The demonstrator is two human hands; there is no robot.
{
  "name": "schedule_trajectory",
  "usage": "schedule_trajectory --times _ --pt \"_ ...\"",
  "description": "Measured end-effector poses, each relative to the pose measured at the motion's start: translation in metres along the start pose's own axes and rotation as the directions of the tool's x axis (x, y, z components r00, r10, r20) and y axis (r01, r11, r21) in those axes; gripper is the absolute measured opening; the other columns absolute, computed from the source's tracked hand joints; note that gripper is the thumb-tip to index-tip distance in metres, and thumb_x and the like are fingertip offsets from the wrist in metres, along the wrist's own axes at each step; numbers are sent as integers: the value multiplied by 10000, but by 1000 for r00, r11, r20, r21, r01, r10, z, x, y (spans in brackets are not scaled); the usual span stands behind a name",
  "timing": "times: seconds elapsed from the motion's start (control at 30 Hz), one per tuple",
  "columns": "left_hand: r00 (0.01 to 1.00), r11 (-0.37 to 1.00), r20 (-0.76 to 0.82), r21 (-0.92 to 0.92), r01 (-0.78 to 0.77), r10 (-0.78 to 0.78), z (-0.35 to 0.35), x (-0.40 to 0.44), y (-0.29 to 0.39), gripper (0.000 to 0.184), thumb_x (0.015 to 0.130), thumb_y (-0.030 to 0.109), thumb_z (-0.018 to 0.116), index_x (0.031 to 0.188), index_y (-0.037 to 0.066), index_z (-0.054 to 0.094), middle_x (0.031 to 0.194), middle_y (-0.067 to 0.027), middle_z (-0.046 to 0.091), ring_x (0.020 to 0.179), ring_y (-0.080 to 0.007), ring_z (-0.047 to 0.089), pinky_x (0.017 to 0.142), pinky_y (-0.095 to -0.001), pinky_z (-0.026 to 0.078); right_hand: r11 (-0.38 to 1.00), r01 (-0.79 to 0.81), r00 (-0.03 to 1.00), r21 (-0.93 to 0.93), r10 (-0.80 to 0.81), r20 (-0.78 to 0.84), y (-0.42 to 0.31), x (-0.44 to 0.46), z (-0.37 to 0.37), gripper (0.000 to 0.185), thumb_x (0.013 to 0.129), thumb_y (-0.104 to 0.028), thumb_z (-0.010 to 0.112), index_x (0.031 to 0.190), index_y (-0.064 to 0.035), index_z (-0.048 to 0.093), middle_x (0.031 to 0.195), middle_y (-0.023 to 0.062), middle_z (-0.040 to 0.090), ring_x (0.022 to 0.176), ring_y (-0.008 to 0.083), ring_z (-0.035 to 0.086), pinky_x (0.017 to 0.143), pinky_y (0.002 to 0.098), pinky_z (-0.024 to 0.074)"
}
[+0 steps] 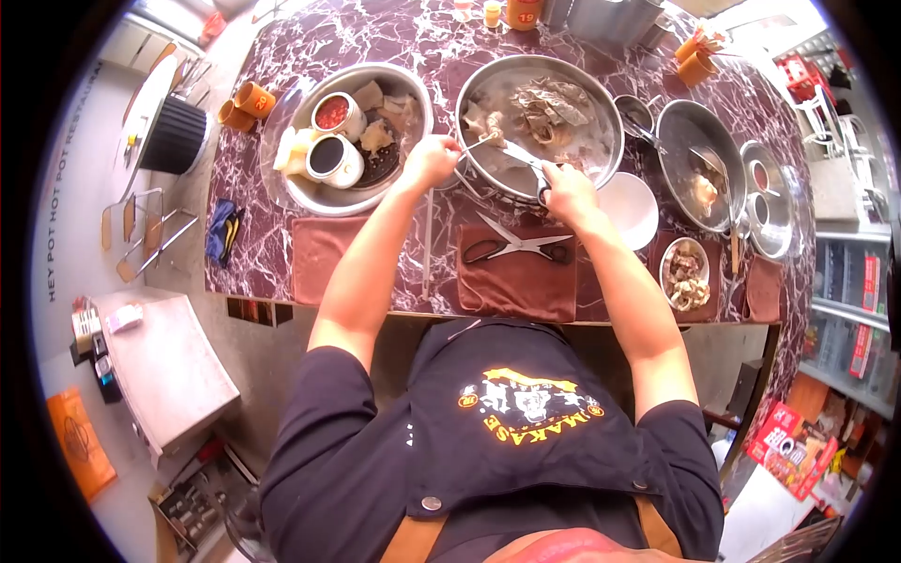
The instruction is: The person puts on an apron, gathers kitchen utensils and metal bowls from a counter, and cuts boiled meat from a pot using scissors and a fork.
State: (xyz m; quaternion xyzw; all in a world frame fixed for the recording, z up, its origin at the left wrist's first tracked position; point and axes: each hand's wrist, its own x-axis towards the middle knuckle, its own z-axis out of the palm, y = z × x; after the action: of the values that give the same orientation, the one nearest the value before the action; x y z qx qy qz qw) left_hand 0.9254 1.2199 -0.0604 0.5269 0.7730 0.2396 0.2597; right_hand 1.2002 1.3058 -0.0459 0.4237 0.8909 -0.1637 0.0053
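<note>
My right hand is closed around the handles of a pair of scissors, whose blades reach over a wide metal basin. My left hand grips a thin, light-coloured utensil; its exact kind is too small to make out. The utensil's tip meets a pale piece of food beside the blades. In the basin lies a wrinkled grey-brown mass of food in cloudy liquid. A second pair of scissors rests spread apart on a brown cloth below my hands.
Left of the basin, a metal bowl holds a red-sauce cup, a dark-sauce cup and food pieces. To the right are a white bowl, a pan and a small bowl of cut pieces. The marble-patterned table's front edge is near my body.
</note>
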Motion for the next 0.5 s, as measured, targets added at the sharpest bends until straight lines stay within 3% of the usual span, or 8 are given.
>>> schedule_trajectory --times 0.13,0.17,0.2,0.23,0.27,0.33,0.37,0.5 --pt "951 965 -309 -250 -76 -5 41 -45 10 200 896 171 632 950 -4 711 717 -119 652 634 -105 568 619 -269 454 982 163 980 98 -150 -128 49 -20 -4 504 820 -166 637 1314 -156 539 1084 163 619 1011 356 616 847 471 520" --pt "957 981 -289 -194 -21 -37 32 -61 39 207 900 180 636 923 -18 691 724 -151 650 651 -190 615 646 -322 475 970 218 968 109 -201 -154 60 -21 -5 473 819 -142 621 1288 -119 562 1023 165 626 955 356 620 800 472 523" --pt "907 974 -411 -154 -169 93 42 -71 46 200 904 180 628 916 -13 682 795 -193 663 737 -300 655 691 -382 488 953 292 935 77 -268 -231 67 -23 -8 431 807 -98 590 1238 -78 597 929 168 635 879 363 627 738 481 524" --pt "921 989 -389 -127 -73 18 40 -85 66 217 904 200 607 984 18 694 938 -187 689 916 -370 648 811 -432 506 945 326 919 20 -312 -240 72 -27 -15 419 783 -61 565 1198 -57 620 848 166 633 808 370 626 685 484 521" --pt "890 987 -452 -103 -122 63 51 -86 65 193 904 171 605 973 16 697 917 -177 697 890 -337 669 806 -406 515 935 347 901 78 -309 -306 72 -35 -36 427 776 -62 566 1199 -78 622 826 165 630 791 370 629 669 473 523" --pt "917 905 -366 -424 -13 -159 65 -91 78 170 900 75 609 1009 -23 697 881 -139 721 818 -172 677 776 -300 515 895 427 866 131 -363 -345 97 -27 -17 485 760 -43 592 1233 -146 614 889 131 626 837 340 635 704 456 530" --pt "916 909 -361 -416 8 -173 68 -94 86 176 911 65 613 1032 -36 690 889 -112 724 824 -138 658 779 -285 512 890 436 852 134 -361 -379 101 -30 -25 508 751 -44 600 1246 -156 610 902 124 625 848 332 636 715 450 534" --pt "905 853 -360 -522 4 -225 67 -106 127 160 930 69 601 1023 -35 680 920 -80 717 859 -123 639 792 -280 503 882 469 802 52 -400 -444 119 -35 -37 539 732 -49 603 1261 -153 614 889 107 624 858 306 640 722 432 544"
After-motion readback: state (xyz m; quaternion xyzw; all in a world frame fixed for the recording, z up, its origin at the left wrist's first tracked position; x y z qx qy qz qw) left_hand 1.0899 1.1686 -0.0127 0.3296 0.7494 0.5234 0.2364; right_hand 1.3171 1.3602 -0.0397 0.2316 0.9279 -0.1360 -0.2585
